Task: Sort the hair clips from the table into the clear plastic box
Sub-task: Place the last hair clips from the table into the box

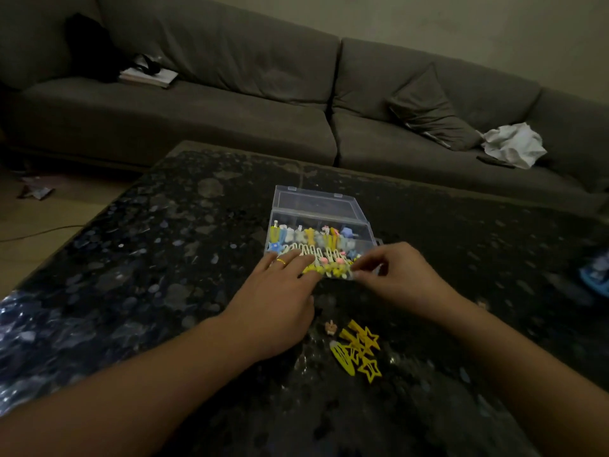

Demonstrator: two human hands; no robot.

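1. The clear plastic box [321, 222] sits near the middle of the desk [158, 245], lid open and laid back toward the sofa [204, 103]. Rows of hair clips [309, 237] already fill most of it.
2. A card of white and yellow clips [329, 263] lies at the near wall of the box. Both hands work on it.
3. The left hand [280, 291] rests flat, fingers extended over the left end of the card; a ring shows on one finger.
4. The right hand [398, 275] is curled, thumb and forefinger pinched at the right end of the card. Whether they hold the card itself or a single clip cannot be told.
5. Unsorted stock: a cluster of yellow star clips [359, 347] and one small pale clip [330, 327] lie on the desk, nearer the person than the box, between the forearms.
6. Handling judgement: the clips appear light, thin and stiff. The star points look liable to snag each other, so lift one at a time, gripping the straight bar rather than the star.
7. The polished desk is probably slippery; the light box may slide if pushed, so steady it.
8. Clearance: open desk lies left of the box. The far edge is well away.
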